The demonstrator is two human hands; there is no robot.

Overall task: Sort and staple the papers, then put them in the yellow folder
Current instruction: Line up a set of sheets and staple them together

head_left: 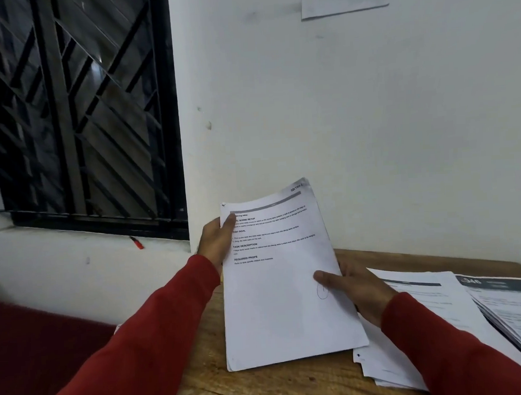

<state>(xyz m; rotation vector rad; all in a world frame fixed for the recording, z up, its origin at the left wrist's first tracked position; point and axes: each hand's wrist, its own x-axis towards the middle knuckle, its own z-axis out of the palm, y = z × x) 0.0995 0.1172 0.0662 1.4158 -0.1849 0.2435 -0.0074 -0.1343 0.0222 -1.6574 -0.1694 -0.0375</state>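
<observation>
Both hands hold a sheaf of printed papers (284, 280) up over the table (263, 384).

My left hand (218, 242) grips the sheaf's upper left edge, thumb curled over the front of the top page; my right hand (359, 288) grips the right edge lower down, thumb pressed on the page by a pen-drawn circle, its fingers hidden behind the sheets. The sheaf's bottom edge sits low at the wooden table, though I cannot tell whether it touches. To its right, more papers (434, 306) lie spread flat, with a thicker stack (512, 308) at the far right. A red pen (137, 242) lies on the ledge beneath the barred window (77, 116).
</observation>
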